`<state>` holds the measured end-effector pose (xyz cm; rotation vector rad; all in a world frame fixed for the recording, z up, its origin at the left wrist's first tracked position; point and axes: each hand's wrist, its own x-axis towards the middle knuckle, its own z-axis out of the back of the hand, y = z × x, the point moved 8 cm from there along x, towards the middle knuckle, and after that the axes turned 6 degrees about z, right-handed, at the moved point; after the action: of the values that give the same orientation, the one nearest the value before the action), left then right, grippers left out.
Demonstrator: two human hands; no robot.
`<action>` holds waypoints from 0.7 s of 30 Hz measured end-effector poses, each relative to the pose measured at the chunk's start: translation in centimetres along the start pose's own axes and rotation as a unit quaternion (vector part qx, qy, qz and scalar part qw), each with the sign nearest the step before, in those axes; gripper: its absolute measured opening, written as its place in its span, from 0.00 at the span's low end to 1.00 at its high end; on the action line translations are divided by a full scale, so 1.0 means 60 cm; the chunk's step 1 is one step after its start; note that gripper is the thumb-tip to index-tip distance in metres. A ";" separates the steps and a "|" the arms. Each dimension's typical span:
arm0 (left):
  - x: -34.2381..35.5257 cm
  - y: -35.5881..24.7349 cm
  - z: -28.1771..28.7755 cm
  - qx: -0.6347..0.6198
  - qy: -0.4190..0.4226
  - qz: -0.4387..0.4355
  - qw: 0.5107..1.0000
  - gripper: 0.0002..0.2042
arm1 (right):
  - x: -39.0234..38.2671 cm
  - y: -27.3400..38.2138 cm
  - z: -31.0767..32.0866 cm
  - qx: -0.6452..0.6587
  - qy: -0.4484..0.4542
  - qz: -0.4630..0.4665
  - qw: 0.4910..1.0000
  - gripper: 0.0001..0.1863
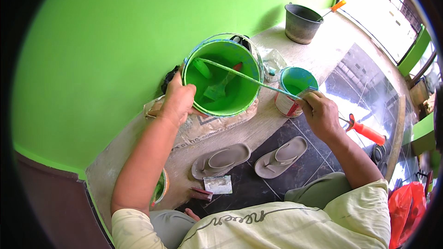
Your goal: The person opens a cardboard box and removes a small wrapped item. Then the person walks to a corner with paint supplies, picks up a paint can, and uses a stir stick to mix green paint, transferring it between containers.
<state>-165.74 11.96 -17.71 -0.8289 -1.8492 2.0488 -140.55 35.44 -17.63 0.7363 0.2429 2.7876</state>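
My left hand (177,101) grips the rim of a large green paint bucket (220,48) that is tipped toward me, showing green paint and a brush (220,87) lying inside. My right hand (320,113) holds the thin metal shaft of a paint roller (240,74). The roller's green head (202,68) sits inside the bucket, and its orange handle (368,132) sticks out to the right past my hand. Just behind my right hand stands a small can (293,87) with green paint in it.
A green wall fills the left. A dark bucket (301,23) with an orange-tipped tool stands at the back. Two grey sandals (251,156) and a scraper (218,184) lie on the floor by my knees. A red bag (408,207) sits at the right.
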 end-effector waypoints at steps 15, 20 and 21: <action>0.054 0.089 0.026 0.099 -0.102 -0.086 0.986 0.35 | -0.020 0.016 -0.064 0.053 0.105 -0.021 0.993 0.11; 0.045 0.088 0.029 0.187 -0.143 -0.174 0.956 0.38 | -0.016 0.047 -0.086 0.155 0.151 -0.043 0.975 0.10; 0.046 0.089 0.033 0.183 -0.145 -0.190 0.954 0.38 | -0.014 0.049 -0.088 0.144 0.135 -0.035 0.980 0.09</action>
<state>-168.15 10.99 -23.49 -0.0703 -1.5251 2.2311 -143.09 31.86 -21.92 0.3922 0.7218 2.8086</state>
